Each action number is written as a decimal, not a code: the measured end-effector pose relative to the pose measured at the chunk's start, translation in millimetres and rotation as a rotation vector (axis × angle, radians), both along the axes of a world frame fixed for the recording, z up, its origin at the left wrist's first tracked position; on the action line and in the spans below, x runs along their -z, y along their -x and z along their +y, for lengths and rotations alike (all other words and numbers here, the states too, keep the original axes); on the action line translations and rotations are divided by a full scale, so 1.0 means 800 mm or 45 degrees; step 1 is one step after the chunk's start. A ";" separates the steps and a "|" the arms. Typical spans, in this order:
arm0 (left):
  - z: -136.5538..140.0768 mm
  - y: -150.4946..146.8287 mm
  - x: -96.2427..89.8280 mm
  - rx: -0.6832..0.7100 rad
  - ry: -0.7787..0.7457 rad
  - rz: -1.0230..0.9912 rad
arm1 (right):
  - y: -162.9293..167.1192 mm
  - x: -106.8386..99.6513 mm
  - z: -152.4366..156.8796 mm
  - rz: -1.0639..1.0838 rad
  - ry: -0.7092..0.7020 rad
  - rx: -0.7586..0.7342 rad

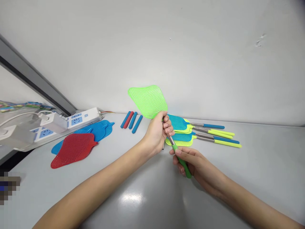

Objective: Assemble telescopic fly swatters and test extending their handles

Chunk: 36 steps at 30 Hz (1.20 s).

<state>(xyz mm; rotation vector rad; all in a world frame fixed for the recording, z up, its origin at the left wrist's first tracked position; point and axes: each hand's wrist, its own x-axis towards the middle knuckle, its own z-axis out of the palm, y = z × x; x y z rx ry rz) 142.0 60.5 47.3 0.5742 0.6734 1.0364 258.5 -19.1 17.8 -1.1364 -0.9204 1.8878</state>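
Observation:
A bright green fly swatter [151, 100] is held in the air above the table, its mesh head tilted up and to the left. My left hand [160, 132] is closed around its metal shaft just below the head. Lower down, my right hand [190, 159] grips the dark green handle [182, 160] between thumb and fingers. A short metal tube end [163, 147] shows beneath my left hand; what it belongs to is hidden. Behind my hands lie several blue and yellow fly swatters [181, 137], their handles pointing right.
On the left, a red swatter head [75, 149] overlaps blue swatter heads [101, 131]. Several loose blue and red handle grips [128, 119] lie near the wall. A white power strip [85, 116] with plugged-in adapters [53, 122] stands at the far left of the grey table [262, 165].

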 end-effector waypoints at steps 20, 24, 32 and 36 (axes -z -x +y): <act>0.000 -0.003 0.008 -0.083 0.007 0.045 | 0.002 0.005 0.001 0.028 0.051 0.008; -0.001 -0.004 0.006 -0.097 0.016 0.051 | 0.002 0.007 0.002 0.025 0.049 0.019; -0.003 -0.004 0.009 -0.118 0.001 0.007 | 0.003 0.011 0.002 0.042 0.086 0.014; -0.003 -0.005 0.010 -0.134 0.018 0.013 | 0.003 0.012 0.003 0.042 0.107 0.012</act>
